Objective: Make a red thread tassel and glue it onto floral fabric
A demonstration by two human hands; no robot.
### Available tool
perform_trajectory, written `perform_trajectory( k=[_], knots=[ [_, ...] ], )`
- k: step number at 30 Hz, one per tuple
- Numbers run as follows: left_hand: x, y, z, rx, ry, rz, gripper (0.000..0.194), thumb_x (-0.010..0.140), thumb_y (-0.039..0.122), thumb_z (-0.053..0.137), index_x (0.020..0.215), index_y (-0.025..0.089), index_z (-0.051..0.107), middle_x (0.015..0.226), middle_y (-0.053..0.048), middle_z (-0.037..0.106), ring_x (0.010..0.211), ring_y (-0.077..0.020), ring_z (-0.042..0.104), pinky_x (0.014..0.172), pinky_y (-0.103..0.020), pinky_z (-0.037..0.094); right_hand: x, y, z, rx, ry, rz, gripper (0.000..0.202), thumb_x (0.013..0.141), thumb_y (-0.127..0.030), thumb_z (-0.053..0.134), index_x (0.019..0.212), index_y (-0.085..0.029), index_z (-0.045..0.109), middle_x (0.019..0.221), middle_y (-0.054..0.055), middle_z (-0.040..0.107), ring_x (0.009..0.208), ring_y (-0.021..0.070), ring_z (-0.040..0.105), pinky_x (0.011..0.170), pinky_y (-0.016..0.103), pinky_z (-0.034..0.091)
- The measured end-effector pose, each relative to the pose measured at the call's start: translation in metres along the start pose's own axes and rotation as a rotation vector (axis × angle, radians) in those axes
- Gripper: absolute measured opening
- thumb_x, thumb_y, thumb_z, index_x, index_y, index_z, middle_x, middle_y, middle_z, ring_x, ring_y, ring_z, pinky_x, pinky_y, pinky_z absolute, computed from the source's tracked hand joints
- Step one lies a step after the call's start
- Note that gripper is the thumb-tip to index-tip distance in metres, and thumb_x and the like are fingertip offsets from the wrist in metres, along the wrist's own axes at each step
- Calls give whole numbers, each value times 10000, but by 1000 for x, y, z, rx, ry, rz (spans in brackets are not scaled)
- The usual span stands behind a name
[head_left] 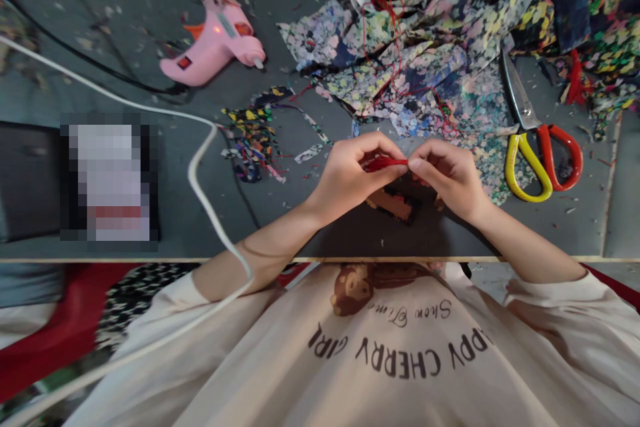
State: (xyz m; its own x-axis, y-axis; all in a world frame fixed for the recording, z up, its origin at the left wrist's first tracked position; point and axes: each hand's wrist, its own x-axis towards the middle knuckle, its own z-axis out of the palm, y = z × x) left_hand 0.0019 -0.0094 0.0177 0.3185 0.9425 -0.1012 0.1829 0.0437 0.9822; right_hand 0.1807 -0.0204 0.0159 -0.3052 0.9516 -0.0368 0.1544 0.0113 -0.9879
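My left hand (350, 170) is closed on a small bundle of red thread (384, 163), which looks like a tassel. The thumb and fingertips of my right hand (447, 177) pinch the bundle's narrow right end. Both hands meet just above the table, near its front edge. Below them lies a small brown piece with dark edges (395, 203), partly covered by my left hand. Scissors (525, 117) with one yellow and one red handle lie half open to the right of my right hand, blades pointing away from me.
Crumpled floral fabric (400, 60) with loose red threads spreads across the back. A pink glue gun (215, 40), its light on, lies at the back left. Fabric scraps (255, 137) lie left of my hands. A white cable (197, 167) crosses my left forearm; a blurred-out phone-like object (113, 180) is far left.
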Motion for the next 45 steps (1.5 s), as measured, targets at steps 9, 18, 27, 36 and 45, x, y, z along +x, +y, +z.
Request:
perform_trajectory(
  k=[9, 18, 27, 36, 45],
  knots=[
    [3, -4, 0, -152, -38, -125, 461, 628, 579, 805, 721, 163, 630, 641, 10, 629, 579, -88, 574, 536, -202, 445, 0, 11, -10, -594, 102, -652, 168, 894, -178, 555, 1032, -222, 640, 907, 32, 737, 859, 158, 690, 776, 301, 536],
    [3, -2, 1, -230, -68, -183, 453, 597, 542, 836, 703, 163, 611, 599, 28, 593, 528, -70, 538, 505, -192, 425, 1, 14, -9, -743, 152, -795, 97, 916, -165, 563, 967, -217, 626, 800, 6, 727, 729, 131, 671, 653, 266, 499],
    [0, -2, 0, -71, -18, -58, 393, 698, 527, 778, 751, 162, 641, 698, 10, 647, 614, -78, 567, 575, -189, 446, -1, 16, -1, -683, 179, -726, 53, 923, -146, 534, 913, -190, 562, 767, 21, 684, 699, 128, 606, 643, 246, 463],
    [-3, -2, 0, 82, 22, 112, 65, 741, 189, 709, 771, 153, 664, 675, 49, 649, 601, -50, 561, 553, -136, 424, -4, 1, 2, -502, 85, -430, 143, 884, -119, 512, 759, -170, 558, 636, -18, 541, 579, 91, 502, 567, 216, 398],
    [-4, 0, -1, 139, 35, 170, 42, 724, 126, 657, 755, 151, 673, 695, 43, 682, 614, -49, 585, 565, -129, 440, -4, 5, 4, -201, 50, -233, 161, 898, -178, 528, 745, -152, 569, 589, -48, 463, 514, 53, 412, 483, 176, 333]
  ],
)
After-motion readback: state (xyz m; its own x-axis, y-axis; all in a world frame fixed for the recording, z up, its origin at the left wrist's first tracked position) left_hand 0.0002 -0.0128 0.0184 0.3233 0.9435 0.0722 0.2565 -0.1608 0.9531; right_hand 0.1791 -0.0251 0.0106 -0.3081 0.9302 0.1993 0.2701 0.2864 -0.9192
